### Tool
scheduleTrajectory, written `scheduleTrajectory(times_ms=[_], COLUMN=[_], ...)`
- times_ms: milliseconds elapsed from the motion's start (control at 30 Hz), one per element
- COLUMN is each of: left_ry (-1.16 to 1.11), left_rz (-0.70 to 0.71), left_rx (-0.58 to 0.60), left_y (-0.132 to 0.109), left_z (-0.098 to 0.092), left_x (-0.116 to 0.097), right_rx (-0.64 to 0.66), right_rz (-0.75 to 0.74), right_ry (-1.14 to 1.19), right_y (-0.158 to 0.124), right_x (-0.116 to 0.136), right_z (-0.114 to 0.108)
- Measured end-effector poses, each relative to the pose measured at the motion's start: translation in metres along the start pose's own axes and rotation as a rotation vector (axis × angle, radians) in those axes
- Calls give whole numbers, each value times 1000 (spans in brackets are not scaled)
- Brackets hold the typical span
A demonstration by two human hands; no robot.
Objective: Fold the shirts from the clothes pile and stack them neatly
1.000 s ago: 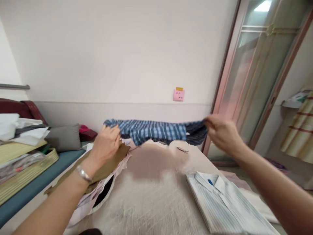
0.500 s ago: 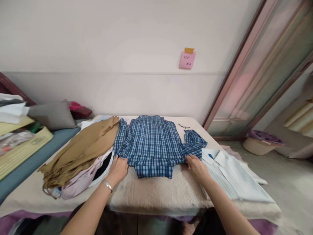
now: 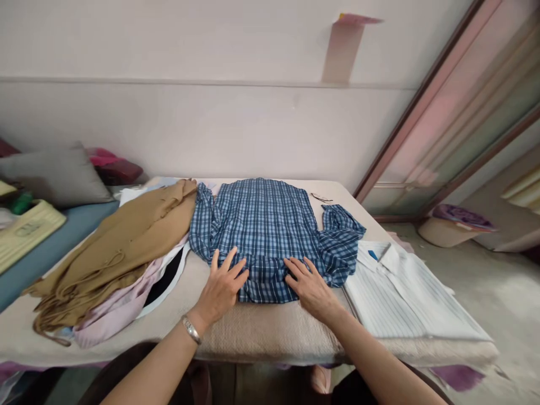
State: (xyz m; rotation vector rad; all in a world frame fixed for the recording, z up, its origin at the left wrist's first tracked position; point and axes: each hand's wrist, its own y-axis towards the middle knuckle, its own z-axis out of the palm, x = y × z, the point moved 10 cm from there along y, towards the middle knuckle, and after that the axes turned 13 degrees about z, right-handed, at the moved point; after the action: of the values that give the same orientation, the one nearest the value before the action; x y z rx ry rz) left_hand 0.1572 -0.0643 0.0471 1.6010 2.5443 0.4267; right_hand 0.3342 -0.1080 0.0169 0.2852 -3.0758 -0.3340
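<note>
A blue plaid shirt lies spread on the beige cover, its collar end nearest me and its sleeves bunched out to either side. My left hand, with a silver bracelet on the wrist, rests with fingers spread on the near left part of the shirt. Across from it, my right hand lies with fingers apart on the near right part. Neither hand grips the cloth.
Brown garments are heaped at the left over a pink one. A folded white striped shirt lies at the right. Behind the plaid shirt are glasses near the wall. A tub stands on the floor.
Both hands have let go of the plaid shirt's outer near corners and moved inward, opening flat on it. The view has tilted down.
</note>
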Motion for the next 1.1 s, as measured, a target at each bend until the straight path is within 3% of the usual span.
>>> scheduleTrajectory(times_ms=[100, 300, 533, 667, 733, 800, 867, 933, 1000, 1100], left_ry=[-169, -425, -565, -938, -1025, -900, -568, -199, 19, 46], left_rz=[-35, -203, -255, -353, -428, -525, -647, -747, -811, -847], left_rx=[53, 276, 485, 681, 677, 508, 284, 156, 153, 263], left_y=[-2, -14, -25, -49, -54, -47, -42, -41, -42, -44], left_z=[10, 29, 37, 61, 65, 59, 37, 11, 2, 14], left_x=[15, 36, 27, 22, 32, 61, 98, 117, 120, 117], right_rx=[38, 43, 481, 577, 636, 693, 700, 650, 589, 523], right_rz=[52, 136, 125, 149, 191, 239, 257, 261, 256, 223], right_ry=[113, 376, 469, 448, 494, 601, 730, 803, 779, 642], right_y=[9, 8, -16, -22, -23, -24, -21, -16, -12, -10], right_x=[-15, -41, -19, -17, -22, -25, -23, -18, -11, 4], right_z=[-2, -27, 6, 11, 8, 1, -9, -15, -15, -6])
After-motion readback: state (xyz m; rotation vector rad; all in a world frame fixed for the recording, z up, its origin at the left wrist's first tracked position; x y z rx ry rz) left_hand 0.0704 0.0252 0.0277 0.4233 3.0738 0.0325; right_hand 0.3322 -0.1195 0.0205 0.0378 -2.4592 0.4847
